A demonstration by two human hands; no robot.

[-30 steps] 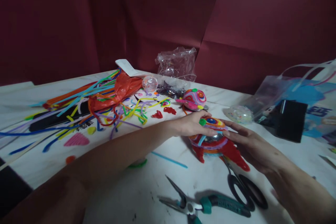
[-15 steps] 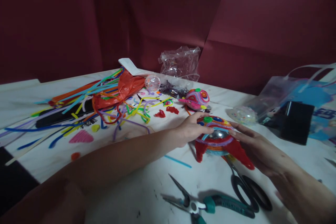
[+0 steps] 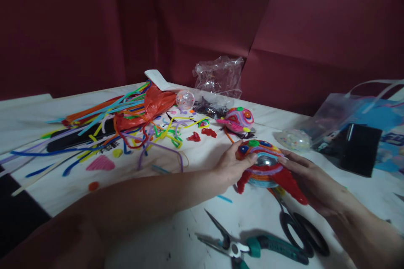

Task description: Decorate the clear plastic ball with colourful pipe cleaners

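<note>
A ball decorated with coloured pipe cleaners (image 3: 263,172) rests low over the table between my hands. Red fuzzy fins stick out at its sides, green and blue round spots sit on top, and a shiny bare patch shows in its middle. My left hand (image 3: 232,164) grips it from the left, thumb pressed near the bare patch. On the right side, my right hand (image 3: 304,172) has its fingers against the ball; some fingertips are hidden. Just below lie black-handled scissors (image 3: 304,233), blades partly under the ball, and open long-nose pliers (image 3: 235,247) with green grips.
Behind the ball is a similar pink one (image 3: 237,120). Loose pipe cleaners (image 3: 94,113) spill from an orange bag (image 3: 159,103) on the left. Clear balls (image 3: 185,99), a crumpled plastic bag (image 3: 217,76), a black box (image 3: 361,150) and a clear-and-blue bag (image 3: 389,113) stand around.
My left hand has slid down the ball's left side, its fingers now lower and its forearm covering more of the light-blue strip on the table. My right hand stays on the ball.
</note>
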